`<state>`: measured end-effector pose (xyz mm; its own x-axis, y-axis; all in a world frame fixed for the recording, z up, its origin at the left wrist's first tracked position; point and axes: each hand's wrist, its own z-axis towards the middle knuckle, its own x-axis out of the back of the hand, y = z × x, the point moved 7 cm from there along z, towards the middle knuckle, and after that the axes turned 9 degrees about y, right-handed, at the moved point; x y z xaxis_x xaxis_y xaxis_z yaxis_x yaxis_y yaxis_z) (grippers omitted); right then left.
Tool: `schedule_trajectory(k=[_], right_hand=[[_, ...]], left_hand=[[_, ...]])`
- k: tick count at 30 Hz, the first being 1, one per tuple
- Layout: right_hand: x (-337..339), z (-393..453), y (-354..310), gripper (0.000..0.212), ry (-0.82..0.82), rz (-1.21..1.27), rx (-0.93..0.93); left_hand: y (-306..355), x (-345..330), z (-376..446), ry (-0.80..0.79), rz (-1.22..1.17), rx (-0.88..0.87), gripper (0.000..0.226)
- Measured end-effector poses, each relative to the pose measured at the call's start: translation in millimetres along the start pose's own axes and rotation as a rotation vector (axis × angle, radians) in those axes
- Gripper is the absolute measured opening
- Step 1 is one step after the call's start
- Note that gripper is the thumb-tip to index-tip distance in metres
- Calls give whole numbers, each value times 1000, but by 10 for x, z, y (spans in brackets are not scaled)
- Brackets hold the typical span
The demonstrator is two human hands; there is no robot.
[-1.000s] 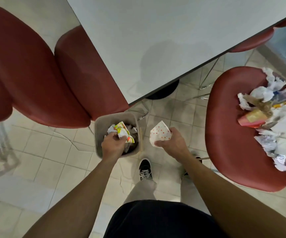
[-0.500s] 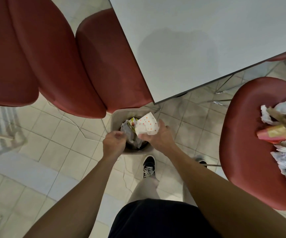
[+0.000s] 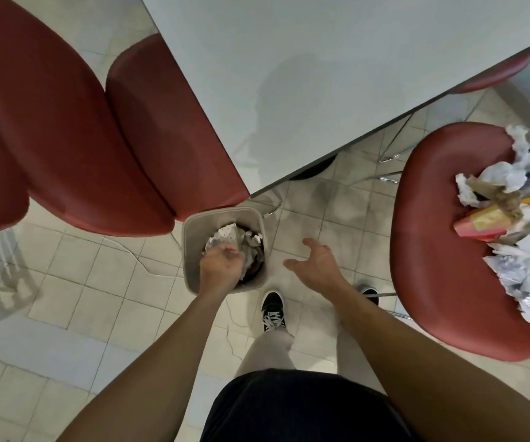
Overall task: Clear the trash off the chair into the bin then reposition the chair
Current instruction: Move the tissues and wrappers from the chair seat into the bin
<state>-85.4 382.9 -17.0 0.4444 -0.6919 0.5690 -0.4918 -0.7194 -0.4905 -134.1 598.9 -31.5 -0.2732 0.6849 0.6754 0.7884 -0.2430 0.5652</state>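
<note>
Trash (image 3: 518, 218) is heaped on the red chair (image 3: 442, 250) at 3 o'clock, piled toward the seat's right side and running out of the picture edge; crumpled white paper, brown paper and a pink-and-yellow wrapper can be made out.

Head view, change: the dotted paper (image 3: 225, 236) held half a second ago by the right hand (image 3: 316, 261) is now seen lying in the bin (image 3: 190, 250), so that piece is judged delivered. The right hand is seen empty, fingers spread, palm down over the floor just right of the bin. The left hand (image 3: 222, 266) is seen over the bin mouth with fingers curled; whether paper is pinched cannot be told. Most of the heap is judged not yet cleared, chair not yet repositioned.

Head view, edges and room: the bin stands at centre, its far rim just beside the worktop (image 3: 321, 74) corner at 12 o'clock and close to two other red chairs (image 3: 98, 138) at 10 o'clock. Open tiled floor (image 3: 337, 218) lies between bin and loaded chair, giving a path toward 3 o'clock. Metal legs show under the worktop edge at 2 o'clock and by the person's shoe (image 3: 273, 309) side at 4 o'clock; likely snag points when the chair is moved.
</note>
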Motion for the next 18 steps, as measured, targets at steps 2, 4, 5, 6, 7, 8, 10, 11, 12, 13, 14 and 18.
schedule_trajectory(k=[2, 4, 5, 6, 7, 8, 10, 11, 12, 13, 14, 18], right_hand=[[179, 17, 135, 70, 20, 27, -12], [331, 48, 279, 69, 38, 68, -35], [421, 67, 370, 68, 52, 91, -46], [530, 86, 485, 69, 65, 122, -64], [597, 108, 564, 69, 74, 141, -74], [677, 132, 660, 69, 82, 167, -88], [874, 173, 878, 68, 102, 216, -122], [971, 194, 978, 68, 114, 234, -136], [1091, 215, 1128, 67, 134, 261, -160], [1218, 232, 1280, 67, 159, 284, -182], [1327, 243, 1407, 67, 181, 300, -198], [1808, 259, 2016, 61, 283, 337, -260]], left_hand=[[210, -162, -122, -43, 27, -72, 13], [372, -341, -213, -115, 84, -165, 18], [469, -452, -278, -154, 108, -204, 20], [569, -569, -348, -176, 122, -222, 19], [631, -651, -379, -186, 118, -218, 17], [700, -741, -420, -192, 112, -210, 15], [873, -971, -550, -226, 144, -249, 12], [951, -1076, -621, -251, 175, -282, 11], [1048, -1214, -717, -274, 214, -322, 13], [1147, -1348, -811, -293, 251, -368, 16], [1236, -1459, -899, -305, 284, -412, 18], [1562, -2061, -1336, -415, 349, -527, 19]])
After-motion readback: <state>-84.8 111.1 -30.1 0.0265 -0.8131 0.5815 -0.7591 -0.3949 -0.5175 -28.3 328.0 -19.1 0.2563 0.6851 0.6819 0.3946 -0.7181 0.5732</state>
